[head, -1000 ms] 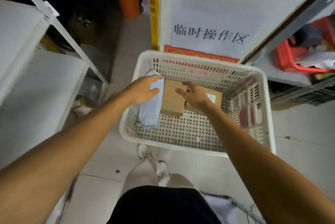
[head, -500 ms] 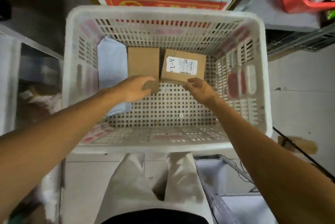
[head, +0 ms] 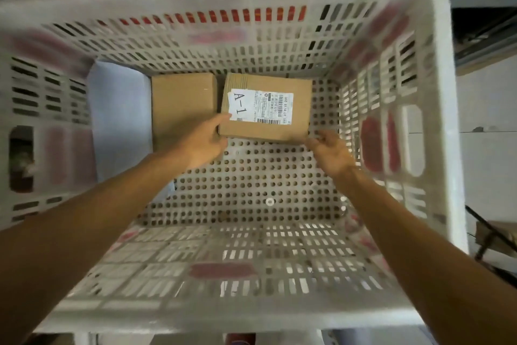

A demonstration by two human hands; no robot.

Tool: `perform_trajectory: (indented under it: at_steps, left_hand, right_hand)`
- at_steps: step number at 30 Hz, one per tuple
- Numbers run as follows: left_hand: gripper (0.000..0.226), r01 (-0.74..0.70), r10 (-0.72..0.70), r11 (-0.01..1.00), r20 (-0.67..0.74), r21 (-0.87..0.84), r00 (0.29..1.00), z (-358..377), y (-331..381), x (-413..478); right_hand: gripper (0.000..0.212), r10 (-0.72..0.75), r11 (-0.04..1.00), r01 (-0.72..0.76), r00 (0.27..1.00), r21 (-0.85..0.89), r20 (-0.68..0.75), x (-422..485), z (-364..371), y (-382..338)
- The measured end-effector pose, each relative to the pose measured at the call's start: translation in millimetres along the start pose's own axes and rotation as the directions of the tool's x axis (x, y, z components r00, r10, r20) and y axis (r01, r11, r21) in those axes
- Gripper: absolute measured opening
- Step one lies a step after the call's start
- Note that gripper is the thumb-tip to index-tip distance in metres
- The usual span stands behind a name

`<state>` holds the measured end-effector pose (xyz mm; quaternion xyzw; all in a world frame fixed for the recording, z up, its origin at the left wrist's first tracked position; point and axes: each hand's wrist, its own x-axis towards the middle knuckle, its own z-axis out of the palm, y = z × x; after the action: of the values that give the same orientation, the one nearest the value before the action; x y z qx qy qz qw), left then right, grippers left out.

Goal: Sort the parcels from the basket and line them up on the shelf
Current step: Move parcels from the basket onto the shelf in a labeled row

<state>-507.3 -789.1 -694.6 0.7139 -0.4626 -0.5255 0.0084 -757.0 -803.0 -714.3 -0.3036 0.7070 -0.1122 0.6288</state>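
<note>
Left hand pinches the labelled box between the hands, right hand spread beside it; lifted so, it may slip.

A perforated white plastic basket holds two matt brown cardboard boxes, one with a white paper label, beside a smooth pale plastic mailer.

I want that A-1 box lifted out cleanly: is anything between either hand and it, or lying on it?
Nothing visible. The left hand holds the A-1 box at its near left corner, the right hand is at its near right corner. Nothing lies on it; the plain box sits close beside it.
</note>
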Motion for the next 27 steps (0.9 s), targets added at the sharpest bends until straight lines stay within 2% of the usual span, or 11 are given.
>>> perform_trajectory:
  at_steps: [4, 8, 10, 12, 17, 20, 22, 24, 27]
  left_hand:
    - [0.063, -0.004, 0.005, 1.000, -0.083, 0.017, 0.997, 15.9, 0.4, 22.6]
    - [0.067, 0.021, -0.008, 0.997, -0.174, 0.069, 0.985, 29.7, 8.2, 35.2]
    - [0.068, 0.015, 0.019, 0.987, -0.211, 0.160, 0.977, 35.6, 12.8, 34.6]
    - [0.065, 0.008, 0.031, 0.981, -0.201, 0.193, 0.979, 42.9, 14.5, 27.2]
    - [0.052, 0.039, -0.039, 0.988, -0.004, 0.147, 0.999, 68.2, 7.2, 2.7]
    - [0.048, 0.037, -0.018, 0.979, -0.097, 0.200, 0.995, 73.9, 2.4, 3.7]
    - [0.054, 0.037, 0.013, 0.965, -0.188, 0.260, 0.982, 71.3, 0.3, 10.5]
    - [0.070, 0.016, 0.049, 0.965, -0.237, 0.263, 0.970, 65.4, 0.7, 20.1]
    - [0.082, -0.111, 0.183, 0.940, -0.203, 0.323, 0.962, 57.9, 6.9, 32.3]
  right_hand:
    - [0.052, 0.007, 0.991, -0.016, 0.998, 0.136, 0.066, 27.4, 15.3, 8.0]
    - [0.053, -0.045, 0.996, 0.046, 0.999, 0.078, -0.016, 31.3, 25.9, 15.7]
    - [0.051, -0.034, 0.990, 0.037, 0.999, 0.134, -0.022, 28.7, 26.4, 21.0]
    - [0.052, -0.018, 0.991, 0.026, 0.998, 0.133, -0.065, 20.9, 24.4, 24.9]
    - [0.046, 0.054, 0.993, -0.032, 0.981, 0.117, -0.187, 0.9, 7.7, 38.0]
    - [0.045, 0.066, 0.996, -0.052, 0.978, 0.076, -0.197, -2.7, 5.2, 47.6]
    - [0.045, 0.063, 0.997, -0.054, 0.979, 0.054, -0.196, -0.9, 6.9, 52.8]
    - [0.051, 0.075, 0.996, -0.067, 0.978, 0.051, -0.195, 1.0, 10.2, 56.4]
    - [0.067, 0.142, 0.986, -0.117, 0.960, 0.114, -0.243, 2.8, 17.6, 62.1]
